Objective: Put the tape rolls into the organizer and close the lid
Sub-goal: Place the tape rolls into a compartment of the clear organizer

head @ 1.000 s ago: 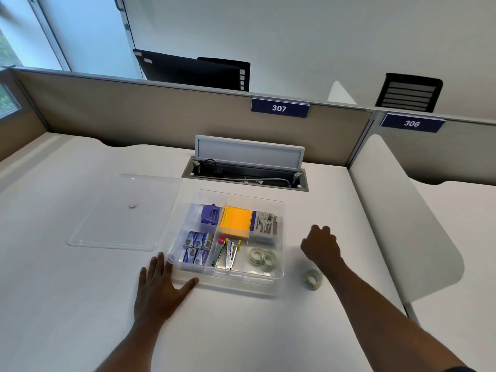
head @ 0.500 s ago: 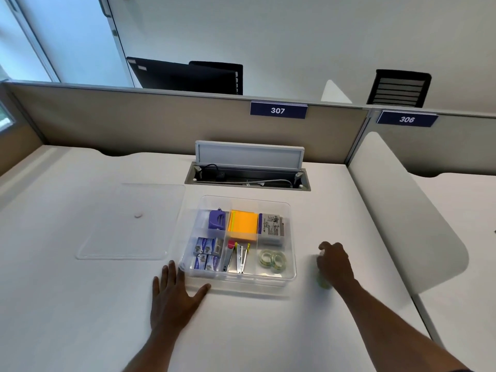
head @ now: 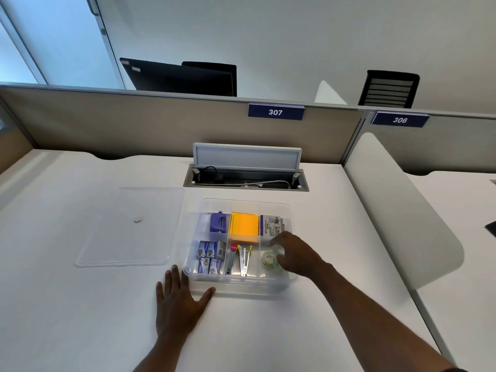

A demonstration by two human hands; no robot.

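A clear plastic organizer (head: 200, 280) stands open on the white desk, divided into compartments. Its front right compartment holds clear tape rolls (head: 269, 260). My right hand (head: 295, 255) hovers over that compartment, fingers closed on another clear tape roll (head: 278, 249) held just above the ones inside. My left hand (head: 178, 304) lies flat on the desk, fingers spread, touching the organizer's front left corner. The clear lid (head: 128, 226) lies flat on the desk left of the organizer.
Other compartments hold a purple sharpener (head: 218, 222), orange sticky notes (head: 244, 228), staple boxes (head: 210, 256) and staple removers (head: 240, 260). An open cable tray (head: 245, 178) sits behind. A white divider panel (head: 402, 210) rises on the right.
My right hand picked up the tape roll from the desk right of the organizer and carried it left over the front right compartment. My left hand stayed in place.
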